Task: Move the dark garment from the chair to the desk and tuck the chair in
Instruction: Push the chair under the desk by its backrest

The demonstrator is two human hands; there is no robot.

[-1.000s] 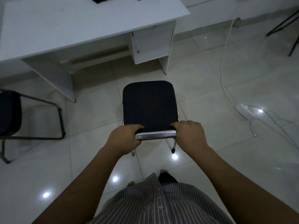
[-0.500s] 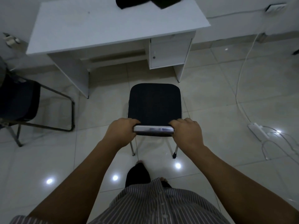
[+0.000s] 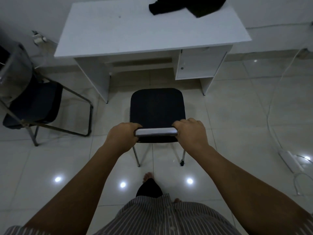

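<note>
Now both hands, left hand (image 3: pixel 122 136) and right hand (image 3: pixel 191 133), clenched around chair (image 3: pixel 156 107) backrest.

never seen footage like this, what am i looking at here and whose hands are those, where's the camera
There is no machine here. The camera sits on a person's head and looks forward and down, so the two arms reaching into the picture belong to the wearer; the striped shirt at the bottom is theirs too.

The left hand and right hand each grip an end of the shiny metal bar at the back of a dark chair. The seat is bare. The chair stands on the tiled floor, facing the gap under a white desk, not yet pushed in.

A dark garment lies on the far right part of the desk. A second chair stands at the left, and a white power strip with cables lies on the floor at the right.
</note>
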